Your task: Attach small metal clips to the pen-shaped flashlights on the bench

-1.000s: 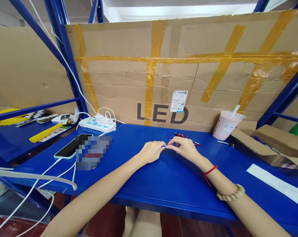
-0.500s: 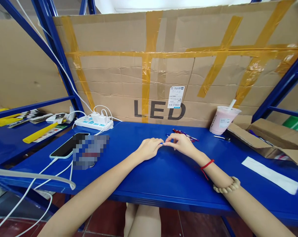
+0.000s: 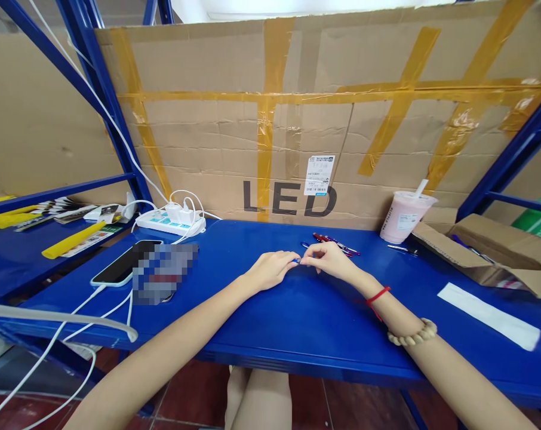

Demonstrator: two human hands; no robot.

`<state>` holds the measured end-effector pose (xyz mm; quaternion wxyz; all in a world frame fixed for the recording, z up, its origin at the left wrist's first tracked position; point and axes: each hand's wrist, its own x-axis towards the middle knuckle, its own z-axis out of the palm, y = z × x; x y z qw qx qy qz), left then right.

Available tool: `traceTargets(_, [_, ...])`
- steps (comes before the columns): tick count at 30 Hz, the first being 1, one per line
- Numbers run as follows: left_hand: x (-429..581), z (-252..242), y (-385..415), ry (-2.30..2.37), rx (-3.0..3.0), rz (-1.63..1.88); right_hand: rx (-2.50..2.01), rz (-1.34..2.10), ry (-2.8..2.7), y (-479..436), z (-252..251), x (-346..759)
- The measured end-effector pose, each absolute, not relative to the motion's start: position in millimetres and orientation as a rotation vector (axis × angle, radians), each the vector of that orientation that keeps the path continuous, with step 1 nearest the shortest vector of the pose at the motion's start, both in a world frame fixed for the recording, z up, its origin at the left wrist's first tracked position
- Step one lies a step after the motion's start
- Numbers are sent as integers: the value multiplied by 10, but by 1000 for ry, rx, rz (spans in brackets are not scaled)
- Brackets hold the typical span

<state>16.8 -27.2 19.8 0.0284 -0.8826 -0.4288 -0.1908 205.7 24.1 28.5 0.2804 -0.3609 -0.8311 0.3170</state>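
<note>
My left hand point(image 3: 273, 270) is closed, its fingers pinching one end of a slim blue pen point(image 3: 297, 261), most of which the fingers hide. From the other side, my right hand point(image 3: 328, 261) meets it with thumb and forefinger pinched together on the pen's other end. Both hands are just above the blue table point(image 3: 288, 322), fingertips almost touching. Right behind my right hand lies a small bunch of red and purple-blue pens point(image 3: 342, 245), partly covered by that hand.
On the left are a phone point(image 3: 125, 263), a blurred-out item point(image 3: 163, 273), white cables and a power strip point(image 3: 172, 221). To the right stand a pink drink cup point(image 3: 405, 218), a black pen point(image 3: 402, 250), an open cardboard box point(image 3: 489, 263) and a white strip point(image 3: 489, 315). Cardboard point(image 3: 208, 149) walls the back.
My left fingertips have shifted slightly to the right, along with the pen. My right hand stays nearly in place, still pinching.
</note>
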Motion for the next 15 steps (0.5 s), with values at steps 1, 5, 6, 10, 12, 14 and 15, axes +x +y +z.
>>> traceTargets(1, [167,196,-270,-1319,-2728,-589,-974,845,-2241,242,282,2061])
traceTargets(5, [165,196,-264,-1311,-2749,-588,-964,814,-2303,247,264,2073])
traceTargets(6, [165,197,-264,-1315,-2751,-592,-960,809,-2314,246,262,2074])
traceTargets(10, [168,202,-268,-1342,-2761,-597,-954,801,-2348,232,263,2072])
traceTargets(12, [170,204,-270,-1347,-2766,-604,-955,810,-2353,229,265,2069])
traceTargets(14, [171,205,-271,-1345,-2769,-612,-954,830,-2346,232,264,2067])
traceTargets(15, [171,205,-271,-1344,-2771,-614,-950,844,-2340,234,262,2065])
